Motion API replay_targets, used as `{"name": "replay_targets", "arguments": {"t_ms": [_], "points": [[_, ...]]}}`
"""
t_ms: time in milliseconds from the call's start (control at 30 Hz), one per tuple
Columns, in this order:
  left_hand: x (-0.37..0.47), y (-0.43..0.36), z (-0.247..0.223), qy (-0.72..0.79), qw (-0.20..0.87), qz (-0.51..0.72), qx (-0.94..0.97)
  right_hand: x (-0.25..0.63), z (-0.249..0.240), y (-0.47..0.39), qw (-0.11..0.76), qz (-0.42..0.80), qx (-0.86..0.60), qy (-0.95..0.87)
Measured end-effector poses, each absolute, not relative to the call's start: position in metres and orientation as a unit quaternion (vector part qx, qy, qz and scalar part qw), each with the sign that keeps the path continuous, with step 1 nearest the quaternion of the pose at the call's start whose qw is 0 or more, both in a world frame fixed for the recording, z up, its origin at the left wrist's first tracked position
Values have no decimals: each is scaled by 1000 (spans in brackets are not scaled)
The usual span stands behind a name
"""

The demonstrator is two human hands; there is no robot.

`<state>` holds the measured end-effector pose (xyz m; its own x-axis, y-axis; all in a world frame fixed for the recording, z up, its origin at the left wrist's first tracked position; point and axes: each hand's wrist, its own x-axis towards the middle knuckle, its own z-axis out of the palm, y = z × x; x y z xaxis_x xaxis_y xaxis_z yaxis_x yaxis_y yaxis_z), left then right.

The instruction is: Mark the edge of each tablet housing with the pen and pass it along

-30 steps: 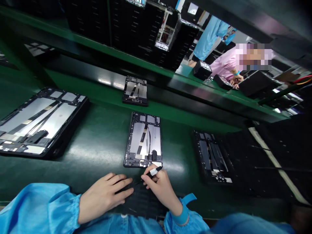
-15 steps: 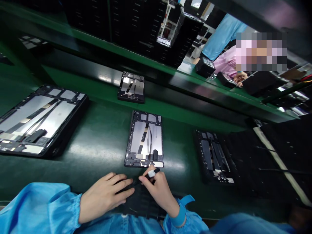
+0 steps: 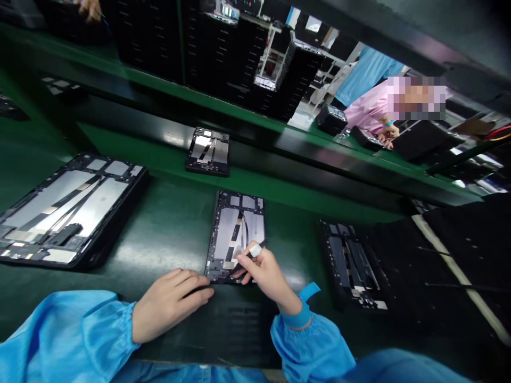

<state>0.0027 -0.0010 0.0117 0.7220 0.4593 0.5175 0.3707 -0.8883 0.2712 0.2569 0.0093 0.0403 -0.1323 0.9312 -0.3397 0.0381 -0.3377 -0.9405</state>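
An open tablet [image 3: 223, 229], with silver plates and black ribbon cables showing, lies in front of me on the green bench. My right hand [image 3: 263, 271] is over its lower part, closed in a pinch around a slim black tool with a white wrap [image 3: 256, 250]. The tool slants down to the tablet's lower edge; its exact kind is unclear, and my fingers partly hide that area. My left hand [image 3: 171, 300] rests flat on the bench, fingers stretched out, with the fingertips at the tablet's lower left corner.
On the left stands a stack topped by another opened tablet [image 3: 80, 207]. A further tablet [image 3: 207, 151] lies behind mine, and one more [image 3: 353, 266] is on the right beside black trays [image 3: 439, 266]. Across the dark rail [image 3: 287, 135], a person in pink [image 3: 365, 109] works.
My right hand has moved up and forward with the tool, from below the tablet's edge onto its lower part. My left hand has shifted slightly left, still flat.
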Motion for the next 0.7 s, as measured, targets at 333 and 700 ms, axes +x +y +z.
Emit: {"name": "replay_targets", "arguments": {"t_ms": [333, 700], "points": [[-1, 15, 5, 222, 40, 308, 924, 246, 26, 28, 300, 628, -552, -458], [-2, 14, 3, 225, 42, 313, 922, 244, 29, 27, 291, 625, -550, -471]]}}
